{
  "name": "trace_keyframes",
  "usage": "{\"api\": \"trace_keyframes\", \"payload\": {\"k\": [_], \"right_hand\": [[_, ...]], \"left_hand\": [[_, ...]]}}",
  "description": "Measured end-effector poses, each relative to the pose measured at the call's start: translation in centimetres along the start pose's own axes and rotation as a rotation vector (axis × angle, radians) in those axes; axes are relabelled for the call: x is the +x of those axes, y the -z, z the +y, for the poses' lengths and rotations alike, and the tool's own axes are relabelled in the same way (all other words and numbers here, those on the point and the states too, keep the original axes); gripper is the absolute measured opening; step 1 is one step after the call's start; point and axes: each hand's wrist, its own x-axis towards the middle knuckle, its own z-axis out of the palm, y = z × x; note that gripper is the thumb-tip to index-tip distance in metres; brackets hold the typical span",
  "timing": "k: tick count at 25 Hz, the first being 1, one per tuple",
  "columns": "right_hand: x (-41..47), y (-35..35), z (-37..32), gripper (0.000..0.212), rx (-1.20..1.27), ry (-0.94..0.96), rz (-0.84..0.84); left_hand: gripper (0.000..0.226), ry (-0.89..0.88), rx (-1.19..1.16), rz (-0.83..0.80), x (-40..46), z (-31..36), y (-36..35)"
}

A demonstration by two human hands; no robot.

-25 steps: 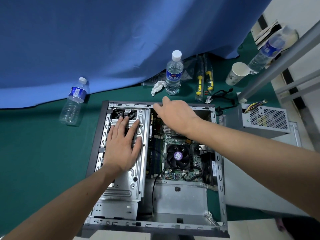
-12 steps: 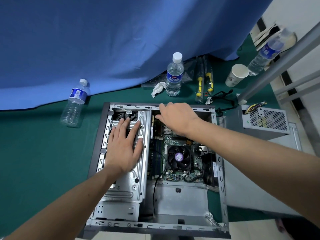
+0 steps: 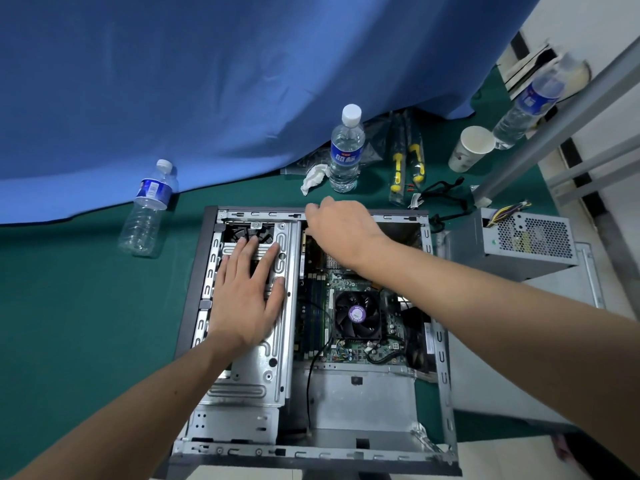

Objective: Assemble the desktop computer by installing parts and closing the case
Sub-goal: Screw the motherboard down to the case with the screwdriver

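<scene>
The case lies open on its side at the middle of the green table, its open face up. Inside, the board with its fan sits right of centre, and the drive cage fills the left half.

The left hand lies flat on the cage, fingers straight and slightly spread, tips reaching toward 12 o'clock over the dark opening at the cage's far end. It lies where it did half a second ago; a second ago the fingers were spread a little wider.

The right hand is over the far rim of the case, at 12 o'clock from the fan, knuckles up and fingers curled downward at the rim. Whether they pinch anything cannot be told, since the fingertips are hidden under the hand. A second ago this hand was flatter, with fingers more extended above the rim; since then it has curled and dropped closer to the edge.

Outward from the case: a power supply stands just beside it at 3 o'clock, with coloured wires at its top. At 12 o'clock stand a water bottle, a crumpled tissue and yellow-handled screwdrivers. A paper cup is at 1 o'clock, and a second bottle at 10 o'clock, against the blue cloth. All of these are unmoved.
</scene>
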Motion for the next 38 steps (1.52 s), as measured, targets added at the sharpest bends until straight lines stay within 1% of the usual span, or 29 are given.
{"api": "trace_keyframes", "payload": {"k": [1, 3, 6, 8, 10, 12, 14, 16, 17, 19, 20, 21, 23, 25, 27, 28, 29, 31, 34, 35, 36, 37, 38], "right_hand": [[0.3, -0.1, -0.2, 0.016, 0.011, -0.014, -0.002], [0.6, -0.5, -0.5, 0.023, 0.109, -0.031, -0.021], [0.6, -0.3, 0.2, 0.033, 0.246, 0.046, -0.061], [0.5, -0.2, 0.6, 0.029, 0.206, 0.076, -0.023], [0.3, -0.5, 0.5, 0.017, 0.077, 0.01, 0.017], [0.2, -0.7, 0.0, 0.016, 0.004, -0.073, 0.001], [0.3, -0.7, -0.2, 0.017, 0.105, -0.092, -0.073], [0.3, -0.2, 0.3, 0.029, 0.256, -0.032, -0.155], [0.2, 0.0, 0.7, 0.031, 0.279, 0.015, -0.173], [0.1, 0.1, 1.3, 0.023, 0.206, 0.069, -0.113], [0.1, 0.1, 1.4, 0.015, 0.135, 0.062, -0.071], [0.3, 0.1, 1.3, 0.012, 0.064, 0.042, -0.042], [0.5, 0.0, 0.4, 0.02, -0.01, 0.0, -0.06], [0.9, 0.3, -0.6, 0.022, 0.056, -0.042, -0.125], [1.2, 0.7, -0.4, 0.036, 0.209, -0.041, -0.204], [1.1, 0.9, 0.1, 0.041, 0.261, -0.008, -0.222], [0.8, 1.1, 0.5, 0.041, 0.264, 0.028, -0.209], [0.3, 0.9, 0.8, 0.034, 0.158, 0.063, -0.142], [0.0, 0.0, 0.0, 0.013, -0.007, 0.007, -0.048], [0.1, -0.2, -0.1, 0.016, -0.023, -0.03, -0.036], [0.3, -0.3, 0.0, 0.025, -0.03, -0.074, -0.044], [0.4, -0.1, 0.2, 0.029, 0.017, -0.108, -0.073], [0.5, 0.0, 0.5, 0.025, 0.104, -0.128, -0.11]], "left_hand": [[0.056, 0.002, 0.001, 0.002, 0.1, -0.1, 0.0], [0.056, 0.004, 0.003, 0.001, 0.1, -0.1, -0.2], [0.056, 0.003, 0.005, 0.007, 0.1, -0.1, -0.2], [0.055, 0.003, 0.003, 0.01, 0.1, -0.2, -0.3], [0.055, 0.002, 0.0, 0.005, 0.1, -0.2, -0.2], [0.055, 0.001, 0.002, -0.002, 0.0, -0.1, -0.2], [0.056, 0.009, -0.002, -0.009, 0.0, -0.1, 0.0], [0.056, 0.014, -0.004, -0.011, 0.0, 0.0, 0.1], [0.057, 0.015, -0.002, -0.013, 0.0, 0.0, 0.2], [0.057, 0.011, -0.004, -0.016, 0.0, 0.1, 0.3], [0.057, 0.01, -0.008, -0.013, 0.1, 0.1, 0.3], [0.057, 0.012, -0.011, -0.011, 0.2, 0.1, 0.3], [0.057, 0.013, -0.011, -0.018, 0.1, 0.2, 0.4], [0.057, 0.012, -0.005, -0.017, 0.0, 0.2, 0.5], [0.057, 0.01, -0.009, -0.014, 0.1, 0.1, 0.4], [0.057, 0.009, -0.008, -0.011, 0.1, 0.1, 0.3], [0.057, 0.008, -0.004, -0.008, 0.1, 0.0, 0.2], [0.057, 0.009, 0.001, -0.007, 0.2, 0.1, 0.1], [0.057, 0.012, 0.0, -0.009, 0.1, 0.1, 0.1], [0.057, 0.012, -0.004, -0.007, 0.1, 0.1, 0.2], [0.057, 0.011, -0.008, -0.007, 0.1, 0.1, 0.2], [0.057, 0.01, -0.009, -0.01, 0.1, 0.1, 0.2], [0.057, 0.011, -0.008, -0.014, 0.1, 0.1, 0.3]]}}
